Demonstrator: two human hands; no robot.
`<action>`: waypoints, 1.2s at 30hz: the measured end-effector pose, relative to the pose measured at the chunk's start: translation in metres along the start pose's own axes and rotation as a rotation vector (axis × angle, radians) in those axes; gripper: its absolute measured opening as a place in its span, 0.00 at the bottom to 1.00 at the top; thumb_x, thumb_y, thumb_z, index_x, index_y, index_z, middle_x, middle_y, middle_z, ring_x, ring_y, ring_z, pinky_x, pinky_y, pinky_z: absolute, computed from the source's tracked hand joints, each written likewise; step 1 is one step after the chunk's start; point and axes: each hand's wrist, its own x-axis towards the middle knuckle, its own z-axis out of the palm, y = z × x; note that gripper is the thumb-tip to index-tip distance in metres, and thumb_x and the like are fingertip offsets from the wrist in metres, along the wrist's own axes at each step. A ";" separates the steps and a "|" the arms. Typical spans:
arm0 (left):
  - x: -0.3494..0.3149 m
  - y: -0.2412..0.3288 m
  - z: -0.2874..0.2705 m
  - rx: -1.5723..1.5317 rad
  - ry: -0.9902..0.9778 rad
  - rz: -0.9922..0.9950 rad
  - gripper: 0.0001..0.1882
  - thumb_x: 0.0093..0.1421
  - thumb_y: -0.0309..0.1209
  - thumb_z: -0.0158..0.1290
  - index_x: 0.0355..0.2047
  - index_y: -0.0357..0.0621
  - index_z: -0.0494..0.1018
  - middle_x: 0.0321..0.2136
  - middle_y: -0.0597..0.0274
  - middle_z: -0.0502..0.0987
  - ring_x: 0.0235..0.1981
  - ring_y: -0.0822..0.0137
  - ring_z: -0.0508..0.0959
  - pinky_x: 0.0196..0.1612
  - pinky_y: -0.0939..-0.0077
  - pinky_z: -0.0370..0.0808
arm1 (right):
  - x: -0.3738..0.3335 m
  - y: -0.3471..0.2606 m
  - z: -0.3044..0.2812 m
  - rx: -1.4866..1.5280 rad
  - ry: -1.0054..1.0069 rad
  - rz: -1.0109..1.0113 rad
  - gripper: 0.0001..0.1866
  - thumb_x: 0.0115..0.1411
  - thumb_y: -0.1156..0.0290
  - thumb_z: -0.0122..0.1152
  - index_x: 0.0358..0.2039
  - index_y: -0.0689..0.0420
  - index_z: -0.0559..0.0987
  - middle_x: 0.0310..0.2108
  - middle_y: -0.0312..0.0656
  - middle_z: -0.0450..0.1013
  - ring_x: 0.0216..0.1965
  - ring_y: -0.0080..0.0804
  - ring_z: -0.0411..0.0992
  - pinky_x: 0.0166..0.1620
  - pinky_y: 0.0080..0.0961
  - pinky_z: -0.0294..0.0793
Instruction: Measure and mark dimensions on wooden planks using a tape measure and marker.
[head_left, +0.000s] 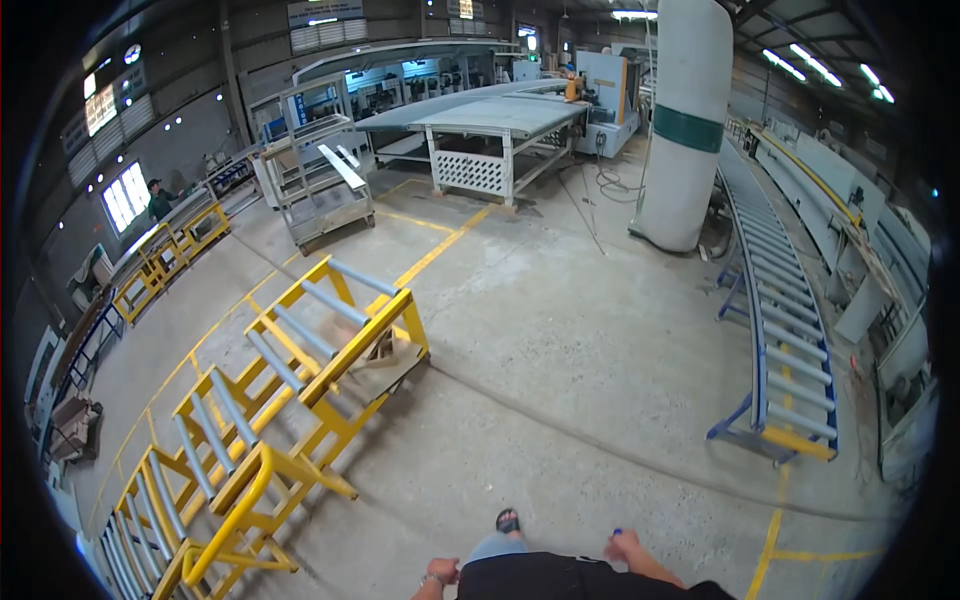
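Note:
My left hand (441,570) hangs low beside my body, a band around its wrist. Its fingers look curled in, and whatever lies inside them, if anything, is hidden. On the other side my right hand (622,546) is closed around a small object, of which only a blue tip (617,532) sticks out; its kind is too small to tell. Neither hand touches the equipment around me. Nearest to my left hand is a yellow roller conveyor frame (262,470) with grey rollers. One sandalled foot (508,521) is in front of me on the concrete.
A blue-framed roller conveyor (790,345) runs along the right. Ahead stand a thick white pillar (682,130) with a green band, a large grey table (470,118) and a wheeled metal rack (325,190). A person (158,203) is far left. Yellow lines (440,247) mark the floor.

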 end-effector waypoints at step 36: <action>0.803 0.438 -0.554 0.671 0.262 0.472 0.17 0.59 0.44 0.55 0.32 0.42 0.81 0.25 0.56 0.81 0.22 0.65 0.81 0.25 0.70 0.77 | 0.702 -0.930 -0.264 0.158 0.063 -0.036 0.05 0.54 0.71 0.62 0.28 0.58 0.79 0.25 0.47 0.78 0.21 0.36 0.78 0.22 0.38 0.76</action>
